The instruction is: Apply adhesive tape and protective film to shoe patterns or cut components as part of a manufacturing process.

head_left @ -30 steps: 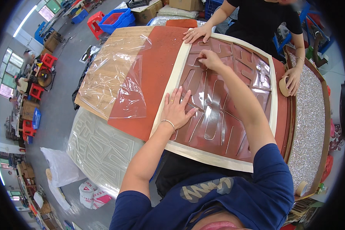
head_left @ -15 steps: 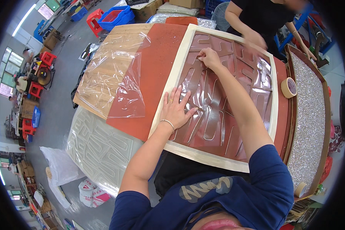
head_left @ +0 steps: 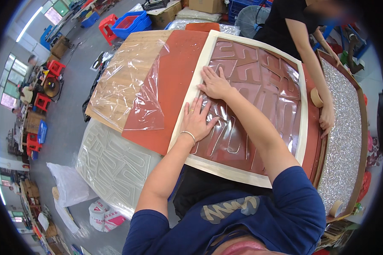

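Observation:
A clear plastic sheet with raised, finger-like outlines lies over a reddish-brown surface, inside a cream frame. My left hand is spread flat at the sheet's left side, near the frame's edge. Just beyond it, my right hand also lies flat with fingers extended, its fingertips close to the left strip of the frame. Neither hand holds anything I can see. Across the table, another person's hand reaches down to the edge of a shallow tray of silvery glitter.
A loose clear film lies wrinkled across a wooden board and the red tabletop. A pale moulded sheet sits at the near left. Tape rolls are at the right. Behind are stacked blue baskets and a fan.
My right hand has moved left and toward me, going from a pinch to lying flat. My left hand stays put. The other person's hand has shifted from the sheet's far edge to the tray's edge.

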`<state>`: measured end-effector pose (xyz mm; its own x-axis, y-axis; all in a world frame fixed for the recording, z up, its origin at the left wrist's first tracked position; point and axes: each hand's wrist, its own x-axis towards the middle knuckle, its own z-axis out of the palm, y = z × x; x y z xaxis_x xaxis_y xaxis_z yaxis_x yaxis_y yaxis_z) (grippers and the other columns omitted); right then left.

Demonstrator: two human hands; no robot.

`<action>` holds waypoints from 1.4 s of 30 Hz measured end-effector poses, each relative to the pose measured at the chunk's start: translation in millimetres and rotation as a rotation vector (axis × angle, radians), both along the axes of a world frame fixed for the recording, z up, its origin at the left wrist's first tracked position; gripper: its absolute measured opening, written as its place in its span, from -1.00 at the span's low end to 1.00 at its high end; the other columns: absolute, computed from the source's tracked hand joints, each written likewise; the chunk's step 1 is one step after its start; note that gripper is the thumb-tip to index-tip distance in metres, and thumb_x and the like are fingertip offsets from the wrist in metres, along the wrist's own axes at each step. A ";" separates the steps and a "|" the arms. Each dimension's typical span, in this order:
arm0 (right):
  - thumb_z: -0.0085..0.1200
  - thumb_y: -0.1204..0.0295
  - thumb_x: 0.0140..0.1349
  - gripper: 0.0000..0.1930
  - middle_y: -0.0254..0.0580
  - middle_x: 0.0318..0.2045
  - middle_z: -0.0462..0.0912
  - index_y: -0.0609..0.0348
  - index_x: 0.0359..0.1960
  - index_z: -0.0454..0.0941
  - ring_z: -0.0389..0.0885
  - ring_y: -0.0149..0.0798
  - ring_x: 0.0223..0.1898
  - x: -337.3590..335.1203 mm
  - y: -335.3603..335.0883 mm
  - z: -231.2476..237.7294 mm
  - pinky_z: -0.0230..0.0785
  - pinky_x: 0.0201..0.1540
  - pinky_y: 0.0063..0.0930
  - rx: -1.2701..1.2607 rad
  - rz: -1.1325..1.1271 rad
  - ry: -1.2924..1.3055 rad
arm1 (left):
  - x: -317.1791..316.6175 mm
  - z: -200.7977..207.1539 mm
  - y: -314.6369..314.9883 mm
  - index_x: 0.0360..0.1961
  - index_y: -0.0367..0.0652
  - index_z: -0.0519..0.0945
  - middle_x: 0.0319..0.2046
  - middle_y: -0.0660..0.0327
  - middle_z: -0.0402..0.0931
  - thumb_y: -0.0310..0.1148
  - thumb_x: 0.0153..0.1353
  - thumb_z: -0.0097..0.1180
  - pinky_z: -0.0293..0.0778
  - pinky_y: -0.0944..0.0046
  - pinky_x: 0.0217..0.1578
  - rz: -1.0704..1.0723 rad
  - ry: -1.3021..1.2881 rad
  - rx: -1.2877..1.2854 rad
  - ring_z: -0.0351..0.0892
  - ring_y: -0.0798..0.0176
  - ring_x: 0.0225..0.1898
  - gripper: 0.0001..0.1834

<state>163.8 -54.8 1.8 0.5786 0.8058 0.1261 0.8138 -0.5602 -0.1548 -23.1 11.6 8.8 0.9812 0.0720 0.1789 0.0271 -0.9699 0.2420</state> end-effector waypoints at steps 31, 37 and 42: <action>-0.15 0.02 0.35 -0.44 0.11 0.22 0.36 0.23 0.15 0.44 0.30 0.04 0.25 44.2 -313.6 -16.4 0.08 0.31 -0.24 0.030 -0.505 -0.348 | -52.0 4.4 16.5 0.35 -0.31 0.07 0.37 -0.15 -0.04 0.13 0.32 -0.20 -0.12 0.10 0.37 0.071 -0.207 -0.580 -0.05 0.00 0.41 -0.19; -0.14 0.11 0.39 -0.52 -0.06 0.06 0.51 0.28 0.09 0.48 0.44 -0.19 0.11 99.0 -376.9 -56.8 0.24 0.15 -0.40 1.234 -0.594 0.423 | -112.3 15.2 -19.9 0.33 -0.40 0.06 0.37 -0.17 -0.07 0.31 0.19 -0.20 -0.28 -0.08 0.38 0.189 0.205 0.073 -0.22 -0.07 0.44 0.00; 0.09 0.26 0.16 -0.36 0.12 0.33 0.14 0.21 0.27 0.21 -0.01 0.10 0.39 -39.1 -259.0 5.6 -0.17 0.40 -0.13 0.665 -0.384 0.273 | -105.2 8.4 -20.6 0.34 -0.48 -0.03 0.38 -0.21 -0.14 0.28 0.22 -0.20 -0.35 -0.03 0.39 0.263 0.243 0.170 -0.26 -0.09 0.45 0.02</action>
